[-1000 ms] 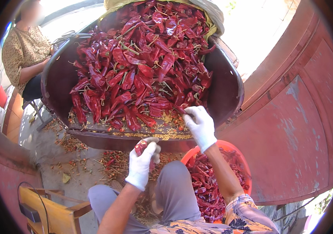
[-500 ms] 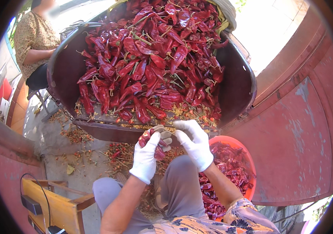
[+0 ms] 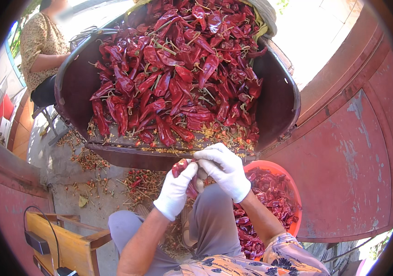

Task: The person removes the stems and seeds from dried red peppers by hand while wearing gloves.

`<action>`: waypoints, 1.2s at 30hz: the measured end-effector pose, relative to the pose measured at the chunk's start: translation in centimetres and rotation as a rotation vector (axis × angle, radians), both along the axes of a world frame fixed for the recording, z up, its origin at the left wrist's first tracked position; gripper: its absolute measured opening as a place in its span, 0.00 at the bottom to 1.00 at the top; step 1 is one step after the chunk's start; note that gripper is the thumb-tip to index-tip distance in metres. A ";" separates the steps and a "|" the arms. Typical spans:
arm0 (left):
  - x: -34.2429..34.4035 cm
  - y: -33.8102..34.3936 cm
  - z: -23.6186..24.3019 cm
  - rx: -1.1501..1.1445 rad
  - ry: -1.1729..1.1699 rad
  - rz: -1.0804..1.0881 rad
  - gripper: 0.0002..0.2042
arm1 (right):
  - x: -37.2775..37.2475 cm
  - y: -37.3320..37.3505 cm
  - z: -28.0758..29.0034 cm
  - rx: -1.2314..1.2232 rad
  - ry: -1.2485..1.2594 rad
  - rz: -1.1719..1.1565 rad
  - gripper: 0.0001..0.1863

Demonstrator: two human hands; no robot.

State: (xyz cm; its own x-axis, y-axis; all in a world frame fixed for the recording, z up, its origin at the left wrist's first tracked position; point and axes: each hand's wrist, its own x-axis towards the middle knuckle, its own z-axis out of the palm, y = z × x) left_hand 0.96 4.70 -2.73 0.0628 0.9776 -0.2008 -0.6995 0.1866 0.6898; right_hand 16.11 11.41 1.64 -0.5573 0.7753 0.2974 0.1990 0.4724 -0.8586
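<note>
White gloves cover both of my hands, which meet just below the near edge of a dark red cart bed (image 3: 277,99). My left hand (image 3: 173,193) is closed around dried red chili peppers (image 3: 179,168); parts of them stick out above the thumb and below the fingers. Against it, my right hand (image 3: 226,172) has its fingertips pinched together at the peppers' upper end. What that pinch holds is hidden. In the cart bed lies a large heap of dried red chilies (image 3: 182,73), many with stems, and yellow seeds (image 3: 168,149) are scattered along its near lip.
An orange-red tub (image 3: 298,193) of chili pieces stands by my right knee. Stems and scraps (image 3: 145,184) litter the ground. At lower left is a wooden stool (image 3: 65,237) with a black box and cable. Red metal panels (image 3: 343,170) flank me. Another person (image 3: 44,48) sits at far left.
My right hand has moved left and its fingers have closed at the peppers in my left hand. My left hand has shifted slightly to the right.
</note>
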 end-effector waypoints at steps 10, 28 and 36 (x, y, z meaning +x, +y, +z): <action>0.5 -0.5 2.2 -0.061 -0.173 -0.013 0.11 | -1.3 0.0 -1.7 -1.023 0.695 -0.020 0.12; -1.1 -0.4 1.8 -0.085 -0.124 0.182 0.08 | 0.2 -0.1 2.8 -0.486 0.063 -0.050 0.12; -0.5 -0.5 1.1 -0.045 0.047 0.103 0.10 | -1.4 -0.2 2.1 -0.664 -0.014 -0.037 0.09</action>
